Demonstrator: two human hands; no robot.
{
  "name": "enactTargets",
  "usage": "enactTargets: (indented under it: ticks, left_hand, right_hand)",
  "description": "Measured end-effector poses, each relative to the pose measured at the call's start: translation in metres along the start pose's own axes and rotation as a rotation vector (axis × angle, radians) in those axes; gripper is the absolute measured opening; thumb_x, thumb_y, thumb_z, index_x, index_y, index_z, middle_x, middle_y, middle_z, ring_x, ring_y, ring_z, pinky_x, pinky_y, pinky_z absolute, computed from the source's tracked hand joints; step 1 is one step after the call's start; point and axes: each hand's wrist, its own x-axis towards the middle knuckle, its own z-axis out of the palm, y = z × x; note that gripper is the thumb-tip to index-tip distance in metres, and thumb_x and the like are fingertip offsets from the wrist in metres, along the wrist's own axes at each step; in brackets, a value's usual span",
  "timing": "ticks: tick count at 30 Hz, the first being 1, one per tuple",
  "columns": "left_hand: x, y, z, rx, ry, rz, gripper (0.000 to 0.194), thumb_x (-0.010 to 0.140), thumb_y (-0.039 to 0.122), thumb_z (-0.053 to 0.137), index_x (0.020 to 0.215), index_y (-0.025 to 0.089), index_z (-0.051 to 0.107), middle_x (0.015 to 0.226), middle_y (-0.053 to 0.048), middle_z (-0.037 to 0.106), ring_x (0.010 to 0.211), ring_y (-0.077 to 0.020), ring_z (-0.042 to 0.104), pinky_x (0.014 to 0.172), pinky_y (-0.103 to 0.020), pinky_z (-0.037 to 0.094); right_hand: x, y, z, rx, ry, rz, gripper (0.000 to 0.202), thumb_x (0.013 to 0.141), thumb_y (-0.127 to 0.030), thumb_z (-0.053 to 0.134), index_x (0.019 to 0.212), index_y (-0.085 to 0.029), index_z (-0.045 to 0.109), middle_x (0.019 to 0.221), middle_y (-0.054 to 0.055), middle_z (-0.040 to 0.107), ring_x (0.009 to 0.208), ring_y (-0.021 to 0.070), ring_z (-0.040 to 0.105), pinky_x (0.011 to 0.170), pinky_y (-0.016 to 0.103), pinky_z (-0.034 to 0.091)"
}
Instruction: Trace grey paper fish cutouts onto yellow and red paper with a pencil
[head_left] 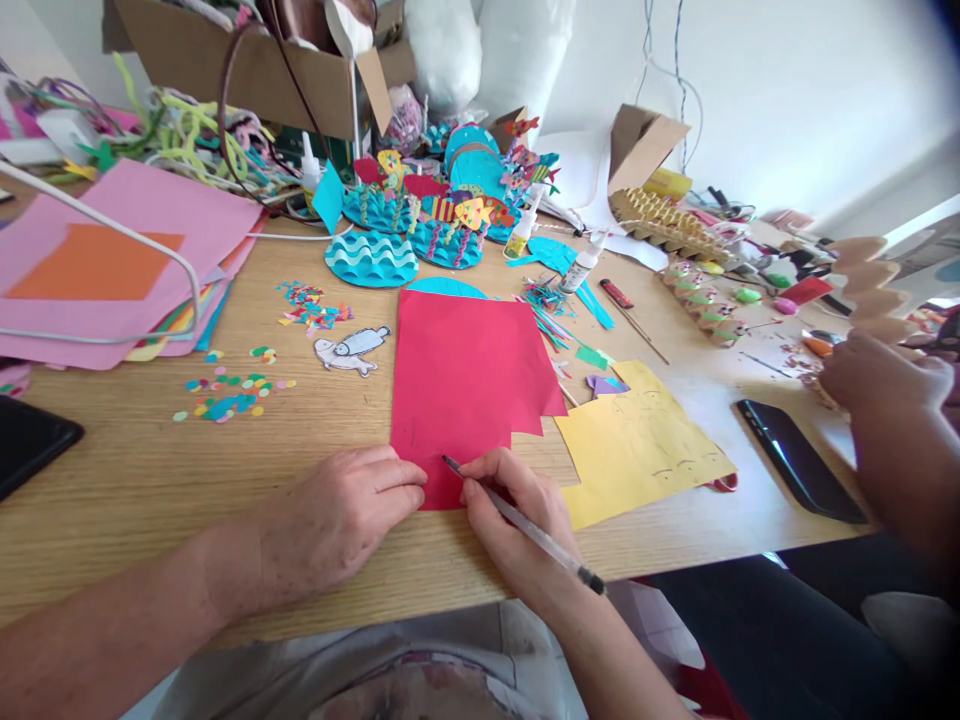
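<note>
A red sheet of paper point(469, 370) with stepped cuts along its lower right side lies flat before me. My left hand point(345, 510) rests on the table, its extended fingertips pressing on the sheet's lower left edge. Between thumb and fingers, my right hand point(517, 510) grips a clear-barrelled pen point(536, 530). The pen's tip touches the red paper near its bottom, where faint marks show. To the right lies a cut yellow sheet point(637, 440) with pencilled curves. White animal-shaped paper cutouts point(352, 348) sit left of the red sheet.
Paper dots point(232, 395) and colored sheets point(135, 230) lie left. Blue paper sea models point(371, 258) and glue bottles point(583, 262) stand behind. A phone point(795, 460) lies right, near another person's hand point(885, 380) holding an egg-carton piece point(870, 285).
</note>
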Motion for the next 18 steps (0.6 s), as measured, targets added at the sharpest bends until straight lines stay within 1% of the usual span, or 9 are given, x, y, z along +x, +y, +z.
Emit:
enactTargets:
  ticks: [5,9,18]
  left_hand:
    - [0.0005,0.001,-0.0016,0.005,0.005,0.002,0.036,0.088,0.003,0.029,0.089,0.014,0.064,0.097,-0.008,0.068,0.082,-0.0184,0.06,0.074,-0.029,0.049]
    - [0.0014,0.0015,-0.0029,0.011,0.01,0.0,0.038,0.088,0.003,0.028,0.088,0.014,0.064,0.094,-0.007,0.068,0.08,-0.0176,0.06,0.073,-0.028,0.05]
    - [0.0011,0.0011,-0.0013,0.011,0.013,-0.003,0.036,0.088,0.004,0.029,0.089,0.014,0.064,0.096,-0.007,0.068,0.082,-0.0177,0.06,0.075,-0.029,0.05]
  right_hand:
    - [-0.0002,0.0009,-0.0003,0.021,-0.006,-0.006,0.012,0.072,-0.014,0.05,0.072,-0.02,0.06,0.055,-0.004,0.061,0.046,0.0096,0.052,0.047,0.019,0.038]
    - [-0.0014,0.0027,0.0006,0.018,0.004,0.031,0.012,0.073,-0.014,0.05,0.074,-0.02,0.061,0.055,-0.004,0.061,0.047,0.0099,0.053,0.049,0.019,0.039]
    - [-0.0013,0.0022,0.0017,0.024,0.004,0.019,0.011,0.073,-0.014,0.05,0.073,-0.019,0.06,0.056,-0.003,0.061,0.049,0.01,0.054,0.05,0.02,0.039]
